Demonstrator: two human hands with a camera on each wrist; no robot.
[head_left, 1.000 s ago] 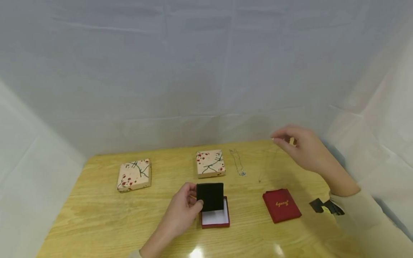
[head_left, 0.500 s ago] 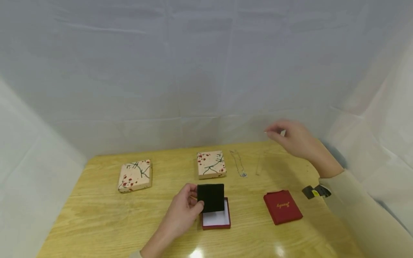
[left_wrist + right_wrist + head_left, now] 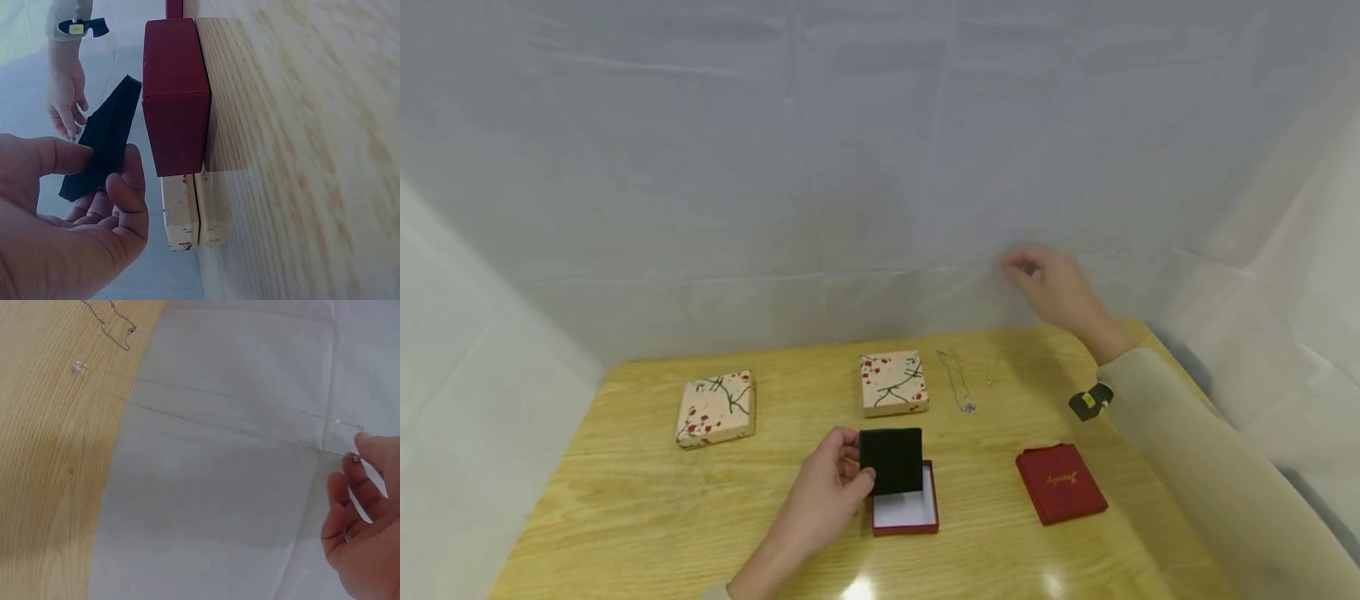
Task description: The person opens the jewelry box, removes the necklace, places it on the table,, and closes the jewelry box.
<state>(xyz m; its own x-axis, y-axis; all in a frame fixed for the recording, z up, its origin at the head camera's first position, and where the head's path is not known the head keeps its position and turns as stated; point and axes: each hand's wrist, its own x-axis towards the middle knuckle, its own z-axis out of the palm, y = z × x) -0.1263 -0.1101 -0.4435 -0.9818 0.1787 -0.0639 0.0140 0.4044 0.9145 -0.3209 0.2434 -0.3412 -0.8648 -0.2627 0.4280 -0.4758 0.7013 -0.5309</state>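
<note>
Between thumb and fingers my left hand holds a square black pad tilted above a red box base with a white inside. Raised over the back right of the table, my right hand pinches a thin necklace. In the right wrist view that necklace's fine chain runs from the fingertips toward a small clear pendant. A second silver necklace lies on the table, left of the hanging one. The pad also shows in the left wrist view, gripped near its lower end.
Two flowered boxes stand at the back: one in the middle, the other to the left. A red pouch or lid with gold lettering lies at the right. White cloth rises behind the wooden table.
My right hand has moved up and to the left, away from me, carrying the necklace; its pendant has shifted back and left. The left hand and black pad have stayed nearly still.
</note>
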